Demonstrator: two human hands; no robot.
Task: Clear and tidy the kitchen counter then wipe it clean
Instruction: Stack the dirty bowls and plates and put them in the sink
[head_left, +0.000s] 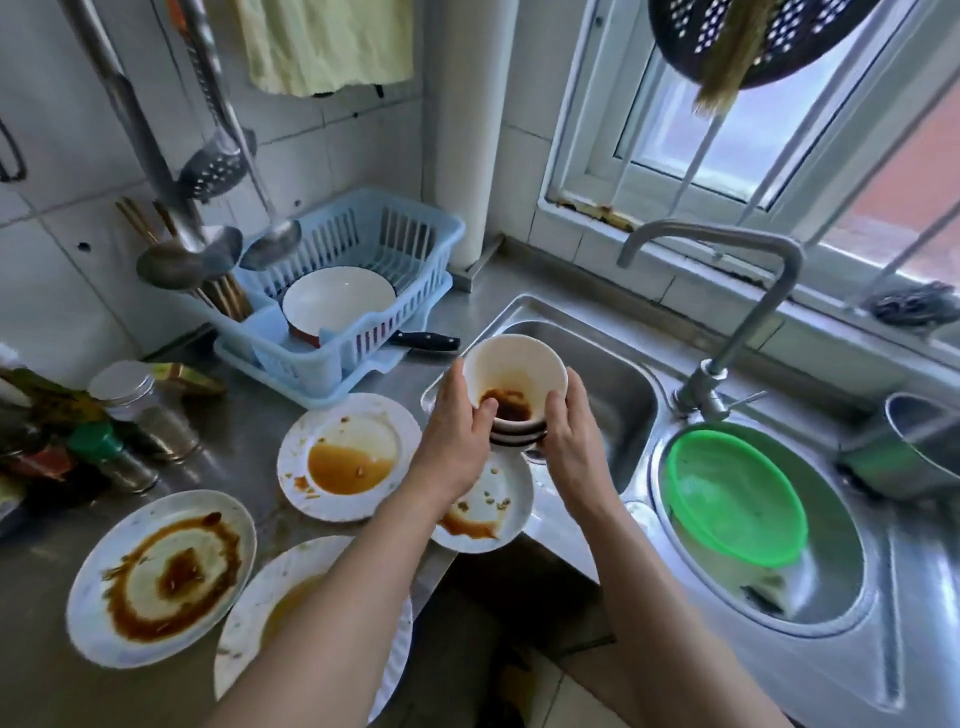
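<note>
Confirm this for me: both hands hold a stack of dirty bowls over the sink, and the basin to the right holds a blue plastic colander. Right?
Not quite. The head view shows the left hand and right hand holding the stack of dirty bowls at the sink, but the colander in the right basin is green, not blue.

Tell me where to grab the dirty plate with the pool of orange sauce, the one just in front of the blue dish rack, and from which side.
Take the orange-sauce plate by its rim at the near right edge, coming in low from the sink side. It lies flat on the counter with liquid pooled in the centre, so a thumb-over, fingers-under pinch on the wide dry rim, kept level, probably avoids spilling. The spice jars crowd its left.
</note>
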